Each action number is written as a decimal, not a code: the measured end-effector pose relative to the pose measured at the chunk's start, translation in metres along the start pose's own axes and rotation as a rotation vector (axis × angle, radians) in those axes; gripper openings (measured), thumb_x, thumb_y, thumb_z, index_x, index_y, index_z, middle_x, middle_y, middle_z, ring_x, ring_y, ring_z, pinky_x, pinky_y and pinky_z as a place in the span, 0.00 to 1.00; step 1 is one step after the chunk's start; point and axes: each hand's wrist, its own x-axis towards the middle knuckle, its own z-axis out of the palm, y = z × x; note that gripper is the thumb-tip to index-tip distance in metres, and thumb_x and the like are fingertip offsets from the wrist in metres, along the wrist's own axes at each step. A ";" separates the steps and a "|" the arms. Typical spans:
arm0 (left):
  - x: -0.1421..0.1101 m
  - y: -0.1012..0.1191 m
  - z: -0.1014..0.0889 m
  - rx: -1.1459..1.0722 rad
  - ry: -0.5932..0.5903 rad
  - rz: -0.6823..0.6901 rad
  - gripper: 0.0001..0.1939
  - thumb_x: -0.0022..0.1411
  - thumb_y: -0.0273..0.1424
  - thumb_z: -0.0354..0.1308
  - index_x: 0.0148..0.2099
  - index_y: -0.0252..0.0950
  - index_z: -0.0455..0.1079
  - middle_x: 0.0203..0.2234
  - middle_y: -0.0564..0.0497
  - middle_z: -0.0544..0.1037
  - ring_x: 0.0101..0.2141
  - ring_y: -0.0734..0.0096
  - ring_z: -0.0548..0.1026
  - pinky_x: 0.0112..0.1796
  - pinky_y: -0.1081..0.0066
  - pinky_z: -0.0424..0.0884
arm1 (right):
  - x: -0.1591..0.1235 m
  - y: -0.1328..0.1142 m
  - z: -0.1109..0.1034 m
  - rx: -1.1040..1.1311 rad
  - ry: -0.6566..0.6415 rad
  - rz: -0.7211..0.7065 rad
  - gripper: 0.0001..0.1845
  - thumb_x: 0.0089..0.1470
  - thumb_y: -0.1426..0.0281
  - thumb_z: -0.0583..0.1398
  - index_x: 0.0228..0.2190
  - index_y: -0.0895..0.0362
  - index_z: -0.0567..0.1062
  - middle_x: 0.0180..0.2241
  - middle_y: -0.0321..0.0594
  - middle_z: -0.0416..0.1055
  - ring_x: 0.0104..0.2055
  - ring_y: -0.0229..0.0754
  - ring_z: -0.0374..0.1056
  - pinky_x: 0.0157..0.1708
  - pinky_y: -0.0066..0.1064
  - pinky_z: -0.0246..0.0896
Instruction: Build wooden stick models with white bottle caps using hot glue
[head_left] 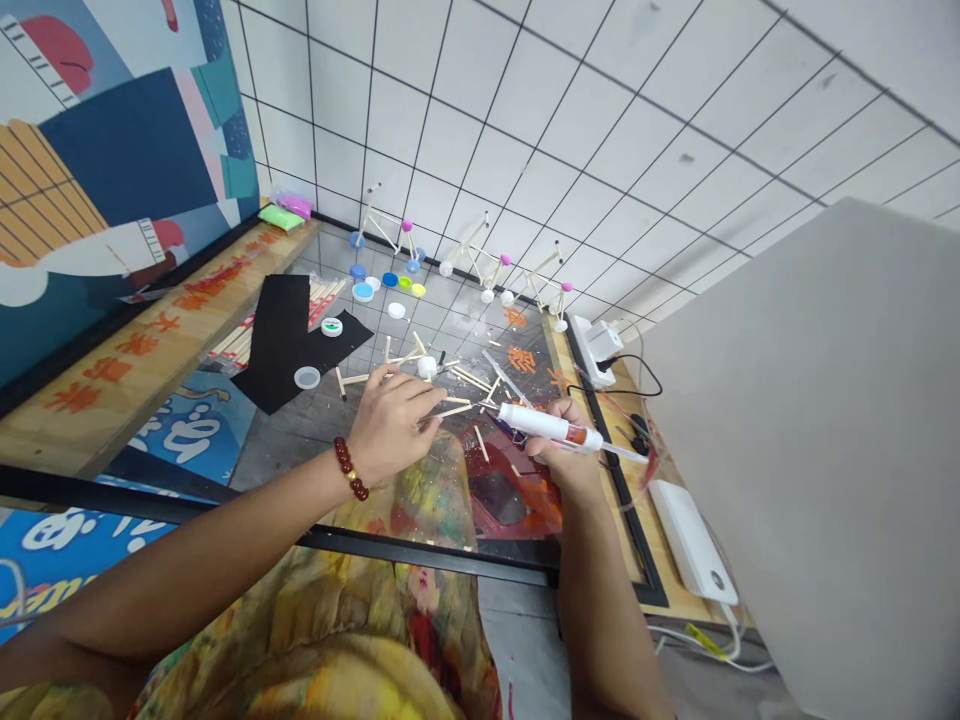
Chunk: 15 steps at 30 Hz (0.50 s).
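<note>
My right hand (576, 462) grips a white hot glue gun (546, 424), with a clear glue stick (626, 453) jutting from its back end. Its nozzle touches or nearly touches the tips of two thin wooden sticks (456, 408), which meet in a narrow V. Those sticks are pinched in the fingers of my left hand (394, 418). Just beyond that hand lie a white bottle cap (427, 367) and a few joined sticks (352, 380). Loose short sticks (472, 377) and a spare glue stick (508, 378) rest near the nozzle.
Along the tiled wall stand three small stick models (480, 255) with caps and pink balls. Several coloured caps (390, 280) lie before them. Black sheets (281, 340) partly cover bagged sticks (322, 298) at left. A power strip (598, 340) and a white box (694, 540) sit at right with cables.
</note>
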 end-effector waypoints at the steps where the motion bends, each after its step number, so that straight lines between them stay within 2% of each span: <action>1: 0.000 0.000 0.000 -0.001 -0.002 -0.001 0.10 0.58 0.26 0.60 0.43 0.39 0.77 0.38 0.51 0.84 0.39 0.62 0.79 0.54 0.54 0.62 | 0.000 0.001 0.000 -0.001 -0.003 0.007 0.33 0.30 0.54 0.76 0.26 0.52 0.62 0.21 0.26 0.58 0.22 0.33 0.51 0.21 0.25 0.45; 7: -0.001 -0.001 0.002 -0.008 -0.004 -0.005 0.10 0.59 0.26 0.60 0.43 0.41 0.77 0.38 0.51 0.84 0.40 0.62 0.79 0.56 0.53 0.61 | -0.003 0.005 0.001 0.028 -0.039 0.065 0.34 0.28 0.55 0.77 0.27 0.52 0.61 0.22 0.26 0.60 0.22 0.34 0.53 0.22 0.25 0.48; 15: -0.003 -0.002 0.002 0.007 -0.013 0.021 0.10 0.60 0.27 0.59 0.44 0.41 0.77 0.38 0.51 0.84 0.40 0.62 0.78 0.57 0.52 0.60 | 0.001 0.008 0.000 -0.012 -0.004 0.060 0.34 0.27 0.56 0.77 0.27 0.52 0.62 0.21 0.25 0.60 0.22 0.34 0.53 0.21 0.25 0.48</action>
